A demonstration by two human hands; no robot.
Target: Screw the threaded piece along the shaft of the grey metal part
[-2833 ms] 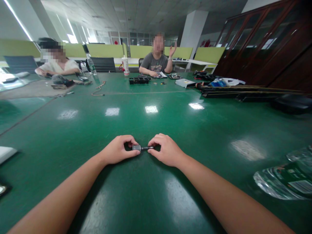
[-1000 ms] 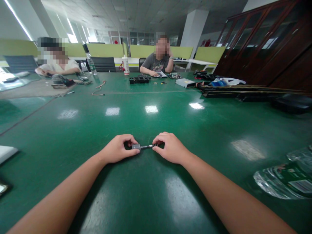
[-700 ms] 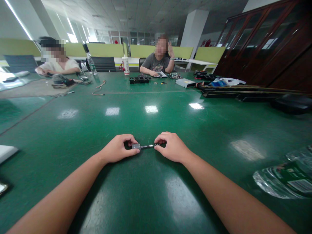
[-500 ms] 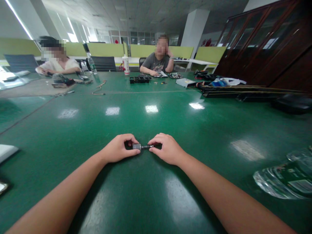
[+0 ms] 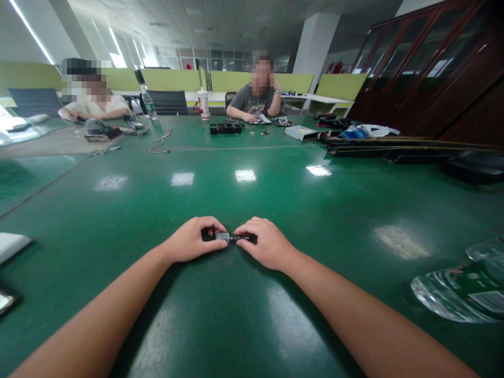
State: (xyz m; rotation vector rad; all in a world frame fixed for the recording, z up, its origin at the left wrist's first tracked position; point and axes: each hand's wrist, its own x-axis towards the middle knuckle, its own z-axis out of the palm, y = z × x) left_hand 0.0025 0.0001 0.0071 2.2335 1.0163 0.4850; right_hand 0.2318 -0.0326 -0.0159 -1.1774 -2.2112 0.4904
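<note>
Between my hands, just above the green tabletop [image 5: 252, 191], lies a small grey cylinder [image 5: 222, 237] with a thin dark shaft [image 5: 242, 238] pointing right. Its exact kind is too small to tell. My left hand [image 5: 196, 239] is closed round the cylinder, thumb in front and fingers behind. Thumb and forefinger of my right hand [image 5: 268, 243] pinch the shaft close to the cylinder's right end. Part of the shaft shows in the gap between those fingers.
A clear bottle with a green label [image 5: 464, 289] lies at the right. A white object [image 5: 13, 247] is at the left edge. Two people sit across the table, one at the far left [image 5: 94, 107]. Black parts [image 5: 226, 128] and long dark bars [image 5: 362, 148] lie farther back.
My right hand's fingertips have slid left along the shaft, nearer the cylinder. My left hand has stayed almost where it was.
</note>
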